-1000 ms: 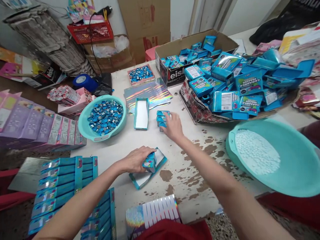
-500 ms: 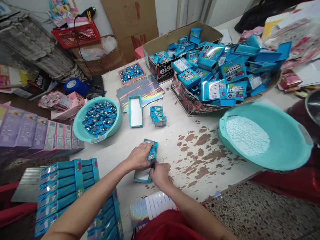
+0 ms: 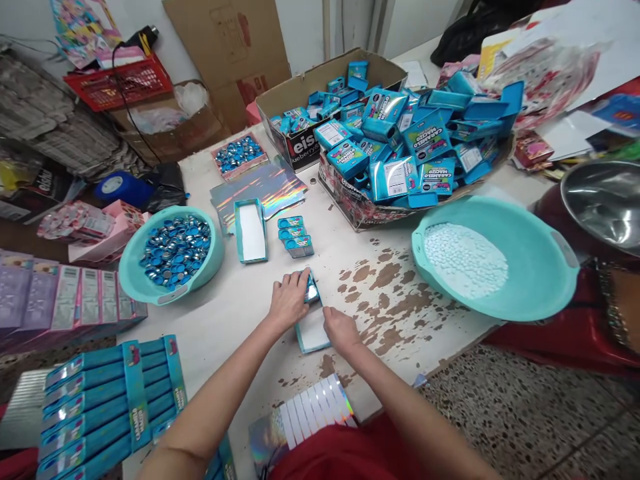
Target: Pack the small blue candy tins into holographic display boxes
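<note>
A blue open tray with a white inside lies on the table in front of me. My left hand is closed over small blue packs at the tray's far end. My right hand pinches the tray's right edge, its fingers folded. Beyond them, several small blue packs stand in a short row, beside a second blue tray with a white bottom.
A bowl of blue and silver caps stands left, a bowl of white pellets right. Cartons of blue tins fill the back. Stacked blue boxes lie front left; holographic strips lie at the near edge.
The view has shifted. My left hand has pushed or settled the packs at the tray's far end, and my right hand has moved from near the packs to the tray's right edge.
</note>
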Demonstrator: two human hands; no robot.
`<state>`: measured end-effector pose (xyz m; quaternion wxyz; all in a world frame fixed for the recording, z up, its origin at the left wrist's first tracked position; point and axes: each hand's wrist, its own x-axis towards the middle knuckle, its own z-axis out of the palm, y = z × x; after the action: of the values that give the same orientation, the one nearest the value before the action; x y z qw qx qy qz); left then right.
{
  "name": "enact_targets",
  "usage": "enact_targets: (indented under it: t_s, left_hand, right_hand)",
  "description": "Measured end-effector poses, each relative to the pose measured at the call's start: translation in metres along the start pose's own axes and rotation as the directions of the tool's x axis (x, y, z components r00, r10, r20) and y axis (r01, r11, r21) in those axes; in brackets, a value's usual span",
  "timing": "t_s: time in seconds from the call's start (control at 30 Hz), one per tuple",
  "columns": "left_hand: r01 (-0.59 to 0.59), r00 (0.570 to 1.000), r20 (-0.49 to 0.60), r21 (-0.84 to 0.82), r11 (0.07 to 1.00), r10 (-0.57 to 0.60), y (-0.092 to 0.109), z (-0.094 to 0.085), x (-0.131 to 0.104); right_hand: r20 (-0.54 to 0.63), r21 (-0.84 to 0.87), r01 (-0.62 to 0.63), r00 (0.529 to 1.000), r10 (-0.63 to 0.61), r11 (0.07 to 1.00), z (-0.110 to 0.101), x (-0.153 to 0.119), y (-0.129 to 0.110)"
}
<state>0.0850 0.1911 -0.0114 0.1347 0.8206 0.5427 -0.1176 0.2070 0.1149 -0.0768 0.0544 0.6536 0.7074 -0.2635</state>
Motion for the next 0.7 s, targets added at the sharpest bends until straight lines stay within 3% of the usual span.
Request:
enact_targets:
  t_s: [0.23,0.43,0.57,0.7]
  left_hand:
    - [-0.042,0.995,-0.094,0.037,0.998,0.046,0.009,0.000,0.031]
    - [-0.167,0.974,-0.141,0.082,0.982,0.178,-0.006,0.016,0.026]
    - [-0.144,0.975,-0.145,0.178,0.973,0.170,-0.005,0.019,0.026]
    - [0.004,0.987,-0.156,0.191,0.982,0.027,0.000,0.001,0.048]
  right_hand:
    - [-0.002,-0.011,-0.022,1.000,0.022,1.000,-0.022,0.020,0.029]
    - [-0.111,0.186,-0.213,0.965,0.236,0.959,-0.020,0.019,0.019]
    - [-0.074,0.218,-0.274,0.952,0.296,0.937,-0.005,0.015,0.012]
    - [-0.035,0.198,-0.246,0.966,0.257,0.949,-0.003,0.014,0.014]
